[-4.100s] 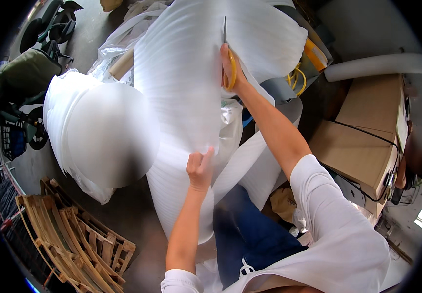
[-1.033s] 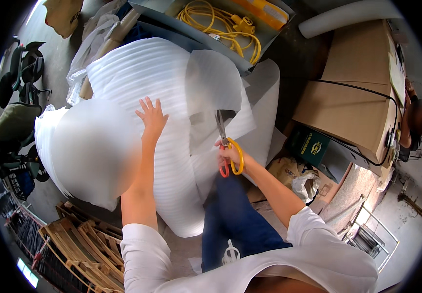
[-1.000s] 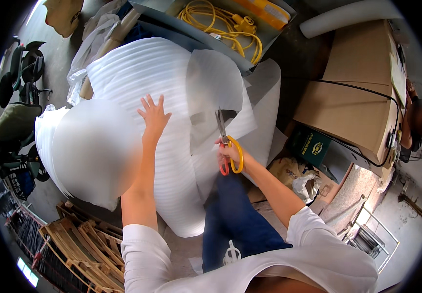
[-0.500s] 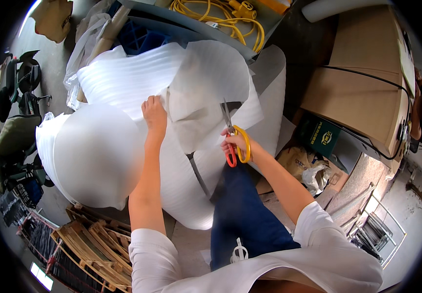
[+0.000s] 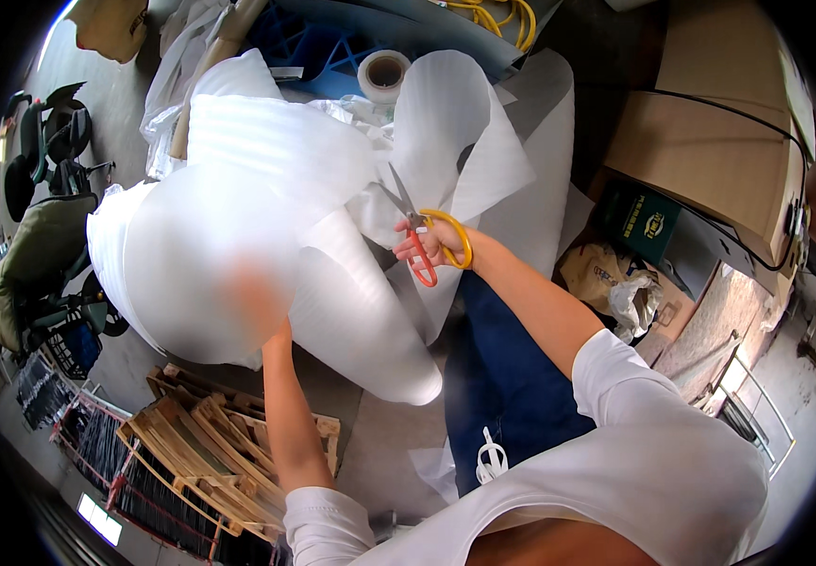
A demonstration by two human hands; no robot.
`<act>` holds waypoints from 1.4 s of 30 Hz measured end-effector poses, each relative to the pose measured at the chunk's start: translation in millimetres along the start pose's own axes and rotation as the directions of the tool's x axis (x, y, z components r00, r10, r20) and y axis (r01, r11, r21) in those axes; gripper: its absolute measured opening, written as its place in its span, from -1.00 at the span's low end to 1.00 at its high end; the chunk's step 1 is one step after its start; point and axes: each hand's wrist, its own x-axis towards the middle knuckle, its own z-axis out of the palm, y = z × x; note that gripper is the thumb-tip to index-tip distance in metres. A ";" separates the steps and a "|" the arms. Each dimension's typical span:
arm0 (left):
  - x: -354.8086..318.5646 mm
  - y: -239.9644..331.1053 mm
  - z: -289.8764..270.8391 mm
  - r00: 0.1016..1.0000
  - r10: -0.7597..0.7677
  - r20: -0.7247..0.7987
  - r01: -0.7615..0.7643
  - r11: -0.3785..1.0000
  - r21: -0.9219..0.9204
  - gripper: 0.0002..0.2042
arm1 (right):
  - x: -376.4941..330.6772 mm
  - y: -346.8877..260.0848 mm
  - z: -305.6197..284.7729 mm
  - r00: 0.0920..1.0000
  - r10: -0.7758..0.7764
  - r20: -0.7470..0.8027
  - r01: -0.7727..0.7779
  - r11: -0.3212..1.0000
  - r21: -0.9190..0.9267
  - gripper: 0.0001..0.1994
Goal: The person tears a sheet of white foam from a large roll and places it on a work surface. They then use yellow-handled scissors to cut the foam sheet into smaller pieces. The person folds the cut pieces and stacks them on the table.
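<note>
White foam sheeting (image 5: 365, 302), thin, ribbed and faintly see-through, lies in loose curling folds before the person, its near part curled into a tapering tube. Near its middle the right hand (image 5: 439, 241) holds red-and-yellow-handled scissors (image 5: 415, 223), blades parted. The left hand (image 5: 259, 294) is blurred; its grip I cannot tell. Beyond stands a white hollow-cored roll (image 5: 379, 93).
</note>
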 end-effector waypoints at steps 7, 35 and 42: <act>-6.0 -23.7 -22.6 0.950 -0.313 -0.023 0.303 0.934 -0.187 -0.78 | 37.2 -6.2 21.2 0.997 0.075 0.010 -0.075 0.997 0.030 -0.69; -20.7 -36.0 -9.6 0.983 -0.166 -0.083 0.168 0.985 0.024 -0.69 | 12.5 43.7 7.2 0.993 -0.047 -0.108 0.068 0.979 0.193 -0.69; -132.7 22.4 127.3 0.759 0.381 0.528 -0.238 0.917 -0.320 -0.65 | -182.5 89.0 -21.5 0.929 -0.140 -0.343 -0.017 0.909 -0.416 -0.68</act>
